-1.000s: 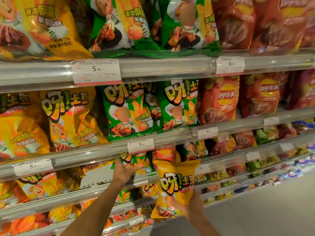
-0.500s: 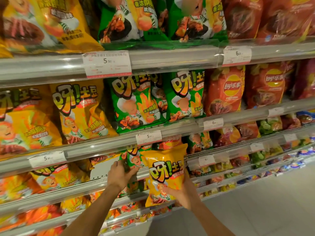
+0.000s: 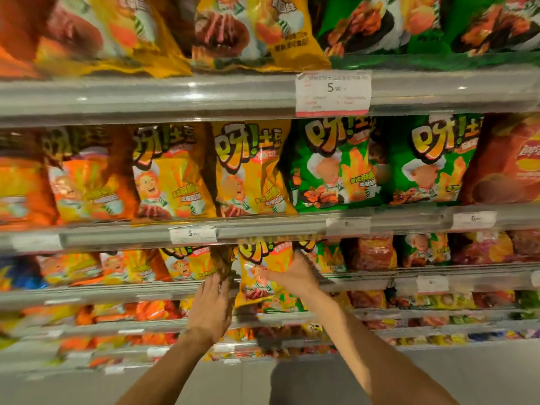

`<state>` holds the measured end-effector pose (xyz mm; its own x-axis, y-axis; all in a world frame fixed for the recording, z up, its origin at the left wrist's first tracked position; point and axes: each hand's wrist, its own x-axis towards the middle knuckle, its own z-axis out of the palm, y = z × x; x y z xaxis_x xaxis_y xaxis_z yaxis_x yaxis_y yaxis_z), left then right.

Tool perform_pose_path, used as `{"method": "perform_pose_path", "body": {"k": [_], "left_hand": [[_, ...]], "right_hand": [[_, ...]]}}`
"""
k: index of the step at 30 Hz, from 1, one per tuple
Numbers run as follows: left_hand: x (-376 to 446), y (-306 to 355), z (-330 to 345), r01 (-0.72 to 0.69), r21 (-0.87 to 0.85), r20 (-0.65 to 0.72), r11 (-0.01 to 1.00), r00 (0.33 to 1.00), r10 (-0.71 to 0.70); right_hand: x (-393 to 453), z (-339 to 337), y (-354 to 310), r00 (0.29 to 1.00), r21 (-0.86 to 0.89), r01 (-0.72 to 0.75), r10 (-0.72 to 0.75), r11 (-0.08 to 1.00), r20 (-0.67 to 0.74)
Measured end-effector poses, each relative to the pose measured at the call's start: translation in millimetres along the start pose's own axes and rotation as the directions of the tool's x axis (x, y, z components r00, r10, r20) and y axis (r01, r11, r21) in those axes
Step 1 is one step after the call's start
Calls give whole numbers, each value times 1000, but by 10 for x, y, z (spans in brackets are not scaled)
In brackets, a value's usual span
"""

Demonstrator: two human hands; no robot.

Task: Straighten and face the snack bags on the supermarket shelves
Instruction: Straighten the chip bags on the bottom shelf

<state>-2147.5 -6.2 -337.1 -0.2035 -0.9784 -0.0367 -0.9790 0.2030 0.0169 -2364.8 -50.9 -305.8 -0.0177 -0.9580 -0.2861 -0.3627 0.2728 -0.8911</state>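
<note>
Bag: I'm seating a yellow bag (image 3: 263,276) at the front of the third shelf (image 3: 117,293), between the yellow row and the green bags (image 3: 330,255).
Right hand: my right hand (image 3: 292,277) grips the bag's right edge, fingers curled round it.
Left hand: my left hand (image 3: 211,305) is at the shelf lip just beside the bag; blur hides whether it grips anything, I can't tell.
Done: the row above (image 3: 248,171) stands upright, faces out.
Left: this bag isn't seated yet and hangs over the lip; lower shelves are too blurred to judge.
Feel: glossy crinkly film, puffed pillow shape; I'd say it's light and slippery.
Shelf: smooth grey rail with paper price tags (image 3: 193,234).
</note>
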Motion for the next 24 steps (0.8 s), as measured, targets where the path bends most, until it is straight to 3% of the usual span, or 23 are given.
{"method": "perform_pose_path", "body": {"k": [5,10,15,19,24], "left_hand": [[-4,-1,-9,13,46,77,999,997,-17],[-3,-39,14,-15,41,14,999,1000,14],[22,-90,72,-23,48,28,999,999,22],[5,-101,136,-38,67,31,997,999,36],[21,-56,204,-5,47,4,999,1000,5]], "right_hand": [[364,124,-213,988,40,53,-47,998,-145],[395,342,-184,977,-9,152,-151,988,-150],[369,568,-25,991,18,15,-13,1000,-131],[438,498,27,994,-141,-100,92,985,-62],[373,515,103,997,-177,-61,52,982,-57]]}}
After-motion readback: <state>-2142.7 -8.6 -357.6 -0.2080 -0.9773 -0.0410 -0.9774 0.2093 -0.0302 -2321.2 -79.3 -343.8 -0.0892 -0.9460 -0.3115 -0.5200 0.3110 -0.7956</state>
